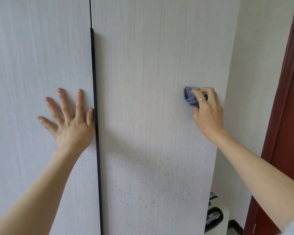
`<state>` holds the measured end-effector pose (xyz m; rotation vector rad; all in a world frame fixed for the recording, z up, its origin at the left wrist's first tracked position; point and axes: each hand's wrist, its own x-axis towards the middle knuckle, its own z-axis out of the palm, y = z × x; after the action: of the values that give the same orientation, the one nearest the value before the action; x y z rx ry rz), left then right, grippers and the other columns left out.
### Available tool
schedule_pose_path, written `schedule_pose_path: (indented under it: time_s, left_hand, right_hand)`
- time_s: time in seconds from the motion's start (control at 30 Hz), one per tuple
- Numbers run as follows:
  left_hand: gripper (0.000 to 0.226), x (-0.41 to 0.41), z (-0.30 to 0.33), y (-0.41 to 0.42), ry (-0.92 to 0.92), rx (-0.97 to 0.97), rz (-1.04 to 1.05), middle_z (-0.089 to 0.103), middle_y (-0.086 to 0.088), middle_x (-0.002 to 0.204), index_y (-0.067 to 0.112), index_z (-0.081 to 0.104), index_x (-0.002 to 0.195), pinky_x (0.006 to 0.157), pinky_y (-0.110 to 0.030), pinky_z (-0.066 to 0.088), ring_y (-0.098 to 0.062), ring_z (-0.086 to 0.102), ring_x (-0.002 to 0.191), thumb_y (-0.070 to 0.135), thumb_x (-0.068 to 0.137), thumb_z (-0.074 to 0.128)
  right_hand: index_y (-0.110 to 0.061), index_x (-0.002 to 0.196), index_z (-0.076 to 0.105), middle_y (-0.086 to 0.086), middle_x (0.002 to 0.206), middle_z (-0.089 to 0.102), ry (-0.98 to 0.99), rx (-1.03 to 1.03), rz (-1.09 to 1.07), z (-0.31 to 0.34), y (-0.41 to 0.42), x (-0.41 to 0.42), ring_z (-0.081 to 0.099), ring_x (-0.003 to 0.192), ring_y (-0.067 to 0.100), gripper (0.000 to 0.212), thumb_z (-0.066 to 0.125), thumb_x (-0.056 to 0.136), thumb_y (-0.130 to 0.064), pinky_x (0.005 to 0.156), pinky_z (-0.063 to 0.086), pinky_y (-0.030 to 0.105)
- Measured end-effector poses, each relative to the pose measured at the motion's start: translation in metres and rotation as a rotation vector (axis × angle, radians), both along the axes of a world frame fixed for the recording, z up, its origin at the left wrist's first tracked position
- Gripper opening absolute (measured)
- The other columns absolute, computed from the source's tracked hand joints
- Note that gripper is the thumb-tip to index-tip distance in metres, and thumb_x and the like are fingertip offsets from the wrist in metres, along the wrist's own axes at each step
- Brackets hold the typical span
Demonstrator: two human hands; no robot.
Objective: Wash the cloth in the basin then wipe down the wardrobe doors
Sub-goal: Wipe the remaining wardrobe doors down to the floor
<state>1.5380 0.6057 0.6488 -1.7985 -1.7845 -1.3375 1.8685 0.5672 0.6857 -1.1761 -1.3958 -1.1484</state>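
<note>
Two pale wood-grain wardrobe doors fill the view, the left door (32,56) and the right door (151,65), split by a black vertical handle strip (95,99). My left hand (70,119) lies flat on the left door with fingers spread, next to the strip. My right hand (206,111) presses a bunched blue-grey cloth (190,97) against the right door near its right edge. Small dark specks (143,180) dot the lower part of the right door. No basin is in view.
A white wall (255,82) runs right of the wardrobe. A dark red wooden door (288,133) stands at the far right. A white appliance (217,217) sits on the floor low down, between the wardrobe and that door.
</note>
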Motion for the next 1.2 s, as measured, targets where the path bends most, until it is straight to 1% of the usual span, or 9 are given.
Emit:
schedule_pose_path:
  time_s: [0.13, 0.23, 0.33, 0.47, 0.63, 0.77, 0.9, 1.03, 1.2]
  left_hand:
    - [0.056, 0.0, 0.0, 0.0, -0.007, 0.007, -0.007, -0.023, -0.003, 0.156, 0.04, -0.005, 0.149, 0.107, -0.066, -0.009, -0.034, -0.023, 0.141, 0.049, 0.098, 0.017]
    - [0.056, 0.0, -0.001, 0.001, -0.007, 0.006, -0.006, -0.023, -0.003, 0.156, 0.04, -0.006, 0.148, 0.107, -0.067, -0.009, -0.034, -0.023, 0.141, 0.048, 0.098, 0.017]
    - [0.055, 0.002, -0.003, 0.003, -0.023, 0.018, -0.009, -0.022, -0.004, 0.156, 0.04, -0.007, 0.148, 0.107, -0.068, -0.009, -0.035, -0.022, 0.141, 0.047, 0.099, 0.017]
    - [0.055, 0.004, -0.004, 0.003, -0.044, 0.026, -0.017, -0.02, -0.006, 0.157, 0.038, -0.005, 0.149, 0.106, -0.069, -0.008, -0.037, -0.021, 0.141, 0.044, 0.1, 0.019]
    - [0.054, 0.007, -0.005, 0.001, -0.052, 0.03, -0.01, -0.019, -0.009, 0.157, 0.037, -0.003, 0.149, 0.106, -0.069, -0.008, -0.038, -0.02, 0.141, 0.04, 0.101, 0.019]
    - [0.053, 0.007, -0.006, -0.001, -0.058, 0.018, -0.014, -0.019, -0.009, 0.157, 0.036, -0.002, 0.15, 0.106, -0.068, -0.009, -0.038, -0.021, 0.141, 0.038, 0.101, 0.019]
    - [0.054, 0.01, -0.009, -0.004, -0.1, 0.003, -0.038, -0.021, -0.007, 0.156, 0.037, -0.003, 0.149, 0.107, -0.067, -0.01, -0.036, -0.022, 0.141, 0.035, 0.101, 0.021]
    - [0.053, 0.012, -0.02, -0.007, -0.14, -0.02, -0.071, -0.022, -0.006, 0.156, 0.04, -0.004, 0.148, 0.107, -0.066, -0.012, -0.034, -0.024, 0.141, 0.033, 0.101, 0.02]
    - [0.052, 0.015, -0.031, -0.011, -0.172, -0.055, -0.108, -0.025, -0.003, 0.155, 0.042, -0.008, 0.147, 0.108, -0.065, -0.013, -0.031, -0.027, 0.14, 0.043, 0.1, 0.015]
  right_hand:
    - [-0.015, 0.104, 0.069, 0.006, 0.1, 0.058, -0.02, -0.239, -0.008, -0.072, -0.007, -0.003, 0.057, 0.09, 0.03, 0.031, 0.066, 0.075, -0.003, 0.075, 0.048, 0.035]
    - [-0.028, 0.089, 0.073, -0.007, 0.092, 0.065, -0.238, -0.419, -0.038, -0.129, -0.026, 0.008, 0.065, 0.083, 0.015, 0.028, 0.046, 0.083, -0.028, 0.08, 0.043, 0.022]
    - [-0.028, 0.085, 0.066, -0.011, 0.087, 0.065, -0.233, -0.434, -0.058, -0.102, -0.024, 0.027, 0.062, 0.079, 0.008, 0.019, 0.049, 0.089, -0.034, 0.078, 0.046, 0.025]
    - [-0.007, 0.098, 0.065, 0.012, 0.099, 0.058, -0.03, -0.089, -0.082, -0.038, -0.009, 0.039, 0.055, 0.084, 0.029, 0.031, 0.046, 0.075, -0.007, 0.065, 0.05, 0.038]
    - [-0.004, 0.098, 0.065, 0.006, 0.101, 0.042, -0.11, -0.193, 0.031, -0.099, -0.015, 0.04, 0.045, 0.083, 0.024, 0.044, 0.068, 0.059, 0.016, 0.049, 0.046, 0.032]
    - [-0.005, 0.092, 0.071, 0.005, 0.099, 0.044, -0.163, -0.331, -0.012, -0.121, -0.029, 0.049, 0.053, 0.078, 0.026, 0.045, 0.079, 0.052, 0.015, 0.048, 0.046, 0.03]
    - [-0.006, 0.107, 0.066, 0.019, 0.111, 0.053, 0.172, -0.265, -0.093, -0.041, -0.024, 0.047, 0.051, 0.098, 0.037, 0.038, 0.06, 0.073, 0.01, 0.074, 0.044, 0.041]
    - [0.001, 0.097, 0.065, 0.021, 0.105, 0.055, 0.177, -0.114, -0.067, -0.018, -0.014, 0.055, 0.054, 0.092, 0.039, 0.04, 0.056, 0.063, 0.02, 0.056, 0.046, 0.038]
    - [0.002, 0.089, 0.065, 0.015, 0.101, 0.052, 0.174, -0.168, -0.063, -0.109, -0.017, 0.063, 0.055, 0.083, 0.037, 0.04, 0.066, 0.055, 0.022, 0.051, 0.049, 0.035]
